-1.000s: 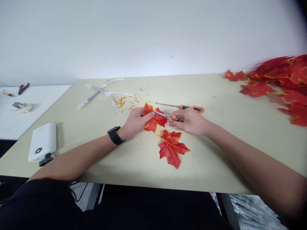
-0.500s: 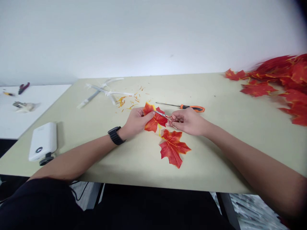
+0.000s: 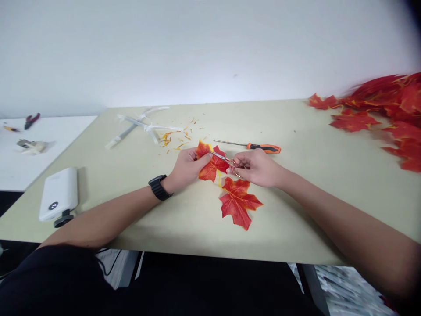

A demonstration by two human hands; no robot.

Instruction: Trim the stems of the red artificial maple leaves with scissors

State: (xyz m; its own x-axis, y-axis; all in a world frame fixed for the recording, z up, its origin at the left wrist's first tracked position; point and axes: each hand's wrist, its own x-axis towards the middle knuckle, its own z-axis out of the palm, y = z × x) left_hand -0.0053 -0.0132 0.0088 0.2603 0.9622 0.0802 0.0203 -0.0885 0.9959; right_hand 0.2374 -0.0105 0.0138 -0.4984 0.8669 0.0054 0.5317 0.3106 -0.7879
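Between thumb and fingers, my left hand (image 3: 188, 166) pinches a red artificial maple leaf (image 3: 210, 170) with a yellow edge. My right hand (image 3: 258, 167) has its fingers in the handles of small scissors (image 3: 233, 163). The silvery blades lie across the upper part of that leaf, their tips near my left thumb. A yellow stem joins it to a second red maple leaf (image 3: 239, 202), which rests on the table just below. Yellow and orange trimmings (image 3: 166, 139) are scattered beyond my left hand.
A screwdriver (image 3: 263, 148) with an orange and black handle lies behind my right hand. Clear plastic strips (image 3: 134, 125) are at the back left, a white power bank (image 3: 59, 193) at the left. Many red leaves (image 3: 394, 109) are heaped at the right. Pliers (image 3: 32, 120) lie on a white side table.
Almost nothing differs. The scissors' tips have shifted very slightly left over the leaf, and both hands keep their hold.
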